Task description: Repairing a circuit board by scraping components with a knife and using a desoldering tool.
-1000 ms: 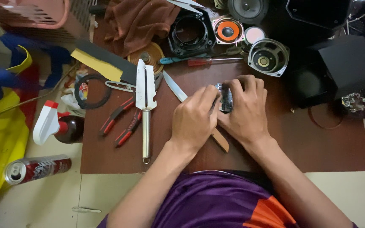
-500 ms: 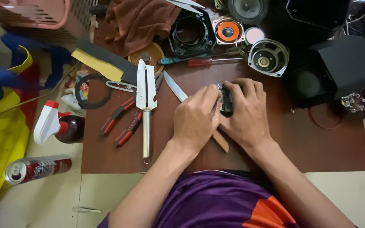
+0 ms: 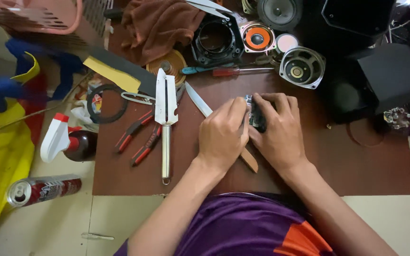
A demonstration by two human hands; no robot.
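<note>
Both hands, left hand (image 3: 221,135) and right hand (image 3: 278,132), grip a small black part (image 3: 257,116).

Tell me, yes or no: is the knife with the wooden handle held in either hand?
No: the knife lies flat on the brown board, while the left hand and right hand grip a small dark part.

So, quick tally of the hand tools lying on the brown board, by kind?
Knives: 1
Serrated metal scrapers: 1
Red-handled pliers: 1
Screwdrivers: 2
Total: 5
</note>
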